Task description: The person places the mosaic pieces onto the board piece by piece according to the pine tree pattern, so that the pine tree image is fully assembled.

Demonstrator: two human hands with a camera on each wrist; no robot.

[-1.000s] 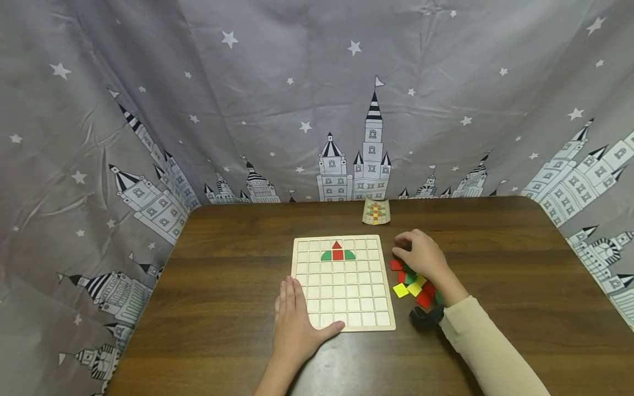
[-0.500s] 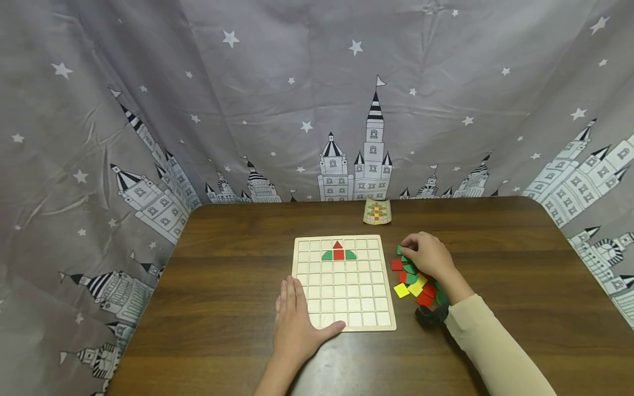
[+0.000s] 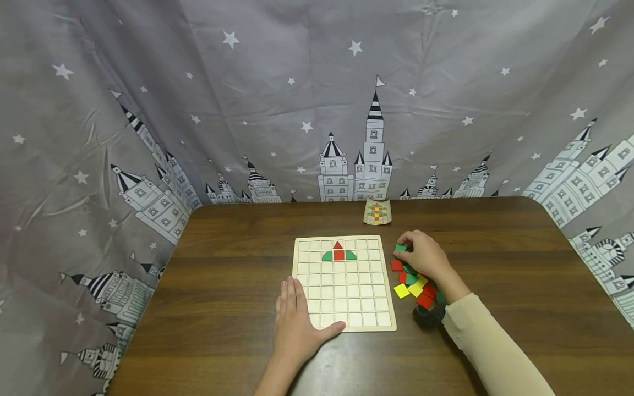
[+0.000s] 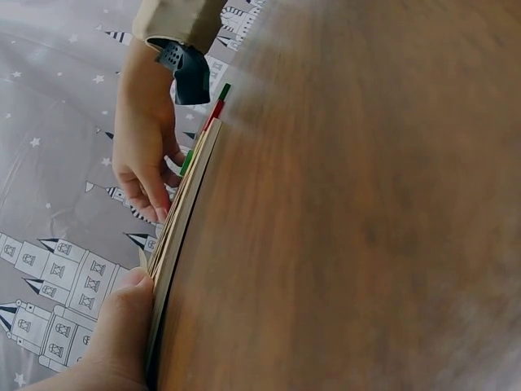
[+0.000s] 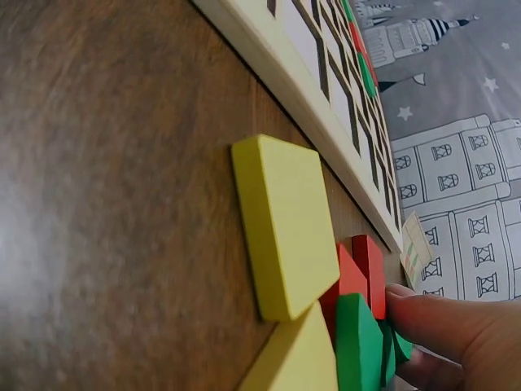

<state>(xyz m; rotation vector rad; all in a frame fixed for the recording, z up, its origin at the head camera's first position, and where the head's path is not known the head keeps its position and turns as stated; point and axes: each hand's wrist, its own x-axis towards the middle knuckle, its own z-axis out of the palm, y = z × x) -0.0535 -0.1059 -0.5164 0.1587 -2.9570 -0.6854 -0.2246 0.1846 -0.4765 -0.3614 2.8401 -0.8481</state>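
A pale wooden grid board [image 3: 367, 290] lies on the table. Near its top, a red triangle [image 3: 338, 245] sits above a red square [image 3: 339, 255], with a green curved piece on either side. My left hand [image 3: 293, 324] rests along the board's left side, fingers straight, thumb on the near edge. Right of the board, my right hand [image 3: 425, 256] pinches a green tile [image 3: 400, 248] between thumb and fingers at the far end of a loose pile. Its exact shape is partly hidden by the fingers. In the right wrist view the thumb [image 5: 435, 319] is beside red and green pieces.
The pile holds several red, green and yellow pieces, with a yellow square [image 3: 402, 291] nearest the board. A small pattern card [image 3: 377, 212] leans at the table's back edge. Behind hangs a grey curtain [image 3: 267, 71] printed with castles and stars.
My right hand shifted right over the pile, then slightly back left. A green tile now shows at its fingertips. The left hand and board stay put.
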